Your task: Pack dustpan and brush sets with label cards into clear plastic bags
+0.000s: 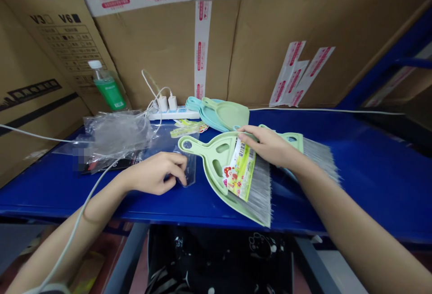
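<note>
A pale green dustpan (216, 161) lies on the blue shelf (371, 172), handle pointing left. A small brush with grey bristles (261, 188) and a printed paper label (240, 168) rests in it. My right hand (268, 145) grips the brush and label at the top, fingers closed. A second brush (317, 154) lies just behind that hand. My left hand (155, 172) lies to the dustpan's left, fingers curled and pinching a clear plastic bag (189, 168) flat on the shelf.
Stacked teal and green dustpans (219, 114) sit behind. A white power strip (172, 113) with chargers, loose labels (187, 127), crumpled clear bags (114, 134) and a green bottle (108, 86) stand at the back left. Cardboard boxes (286, 37) wall the rear. A white cable (77, 222) crosses my left arm.
</note>
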